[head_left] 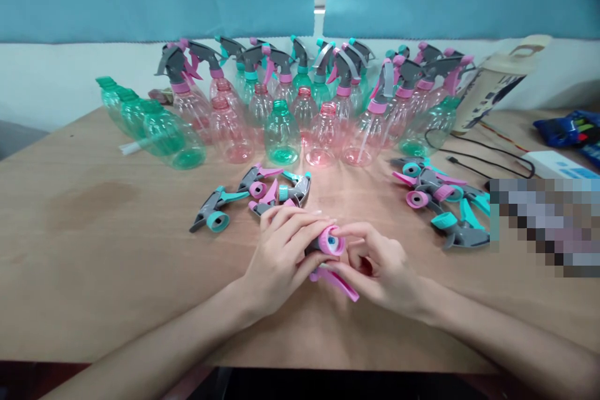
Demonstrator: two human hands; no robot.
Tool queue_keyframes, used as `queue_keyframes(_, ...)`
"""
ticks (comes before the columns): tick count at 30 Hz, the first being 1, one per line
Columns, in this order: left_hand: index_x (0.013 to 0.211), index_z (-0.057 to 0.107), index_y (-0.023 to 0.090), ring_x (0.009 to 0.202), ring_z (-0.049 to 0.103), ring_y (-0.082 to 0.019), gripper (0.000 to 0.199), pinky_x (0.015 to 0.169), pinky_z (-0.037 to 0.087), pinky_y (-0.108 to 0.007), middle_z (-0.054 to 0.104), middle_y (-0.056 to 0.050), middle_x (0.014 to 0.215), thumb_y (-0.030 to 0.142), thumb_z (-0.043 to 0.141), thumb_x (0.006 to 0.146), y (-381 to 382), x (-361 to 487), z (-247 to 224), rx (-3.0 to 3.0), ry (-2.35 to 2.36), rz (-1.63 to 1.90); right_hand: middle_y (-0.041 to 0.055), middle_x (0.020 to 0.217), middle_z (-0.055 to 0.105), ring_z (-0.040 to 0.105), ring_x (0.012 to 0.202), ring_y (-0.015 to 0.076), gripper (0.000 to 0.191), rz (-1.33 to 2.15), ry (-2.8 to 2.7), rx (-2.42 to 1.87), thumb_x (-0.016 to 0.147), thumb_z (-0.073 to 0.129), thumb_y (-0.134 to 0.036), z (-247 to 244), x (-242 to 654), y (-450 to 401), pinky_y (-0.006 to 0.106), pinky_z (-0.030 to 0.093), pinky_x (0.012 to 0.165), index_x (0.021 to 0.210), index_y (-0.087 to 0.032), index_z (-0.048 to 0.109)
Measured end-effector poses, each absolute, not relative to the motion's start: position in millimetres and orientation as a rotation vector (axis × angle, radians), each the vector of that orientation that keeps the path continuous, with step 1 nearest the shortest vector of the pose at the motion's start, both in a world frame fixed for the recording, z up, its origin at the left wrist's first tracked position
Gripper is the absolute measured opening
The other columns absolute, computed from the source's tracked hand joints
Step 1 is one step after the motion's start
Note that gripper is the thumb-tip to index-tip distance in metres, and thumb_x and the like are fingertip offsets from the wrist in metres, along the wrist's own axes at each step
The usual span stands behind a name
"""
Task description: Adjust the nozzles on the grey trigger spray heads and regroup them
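Note:
My left hand [279, 256] is wrapped round a grey-and-pink trigger spray head [336, 284], holding it low over the table. Its pink collar faces me, and a small blue-and-white part shows inside the ring. The pink trigger sticks out below. My right hand [387, 265] pinches the collar, index finger at its upper rim and thumb underneath. Much of the grey body is hidden by my left fingers. Just beyond my left hand lie several loose spray heads [218, 209] in grey with pink or turquoise.
Another pile of spray heads [445, 194] lies on the right. Across the back stand green and pink bottles, some open-necked [281, 137], others with spray heads [368, 128]. A cream flask [497, 84], black cable [497, 169] and white box [562, 165] are at the right.

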State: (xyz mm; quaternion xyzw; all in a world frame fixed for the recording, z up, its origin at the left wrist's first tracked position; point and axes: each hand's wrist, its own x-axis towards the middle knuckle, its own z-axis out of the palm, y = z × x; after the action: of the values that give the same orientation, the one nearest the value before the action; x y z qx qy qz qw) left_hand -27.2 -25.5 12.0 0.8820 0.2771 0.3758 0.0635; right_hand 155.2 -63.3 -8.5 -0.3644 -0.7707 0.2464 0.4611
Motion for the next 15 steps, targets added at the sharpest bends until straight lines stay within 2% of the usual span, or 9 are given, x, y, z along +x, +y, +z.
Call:
queue_keyframes(10, 0.108, 0.060, 0.018, 0.100, 0.058, -0.022, 0.022, 0.092, 0.036, -0.040, 0.068, -0.006, 0.106, 0.031, 0.052, 0.091, -24.6, -27.1, 4.3, 2.664, 0.824, 1.192, -0.0137, 0.051, 0.032, 0.034, 0.037, 0.0041, 0.034, 0.525, -1.939, -0.877, 0.083, 0.060, -0.019, -8.2, 158.2, -58.6, 0.015, 0.029, 0.040, 0.112, -0.020, 0.042)
queue_keyframes(15, 0.107, 0.059, 0.017, 0.099, 0.058, -0.021, 0.021, 0.093, 0.036, -0.041, 0.069, -0.007, 0.105, 0.029, 0.051, 0.093, -25.4, -25.4, 3.7, 2.689, 0.771, 1.222, -0.0137, 0.049, 0.037, 0.035, 0.036, 0.0045, 0.032, 0.420, -2.005, -0.901, 0.081, 0.062, -0.021, -0.3, 158.2, -59.1, 0.016, 0.028, 0.038, 0.107, -0.020, 0.043)
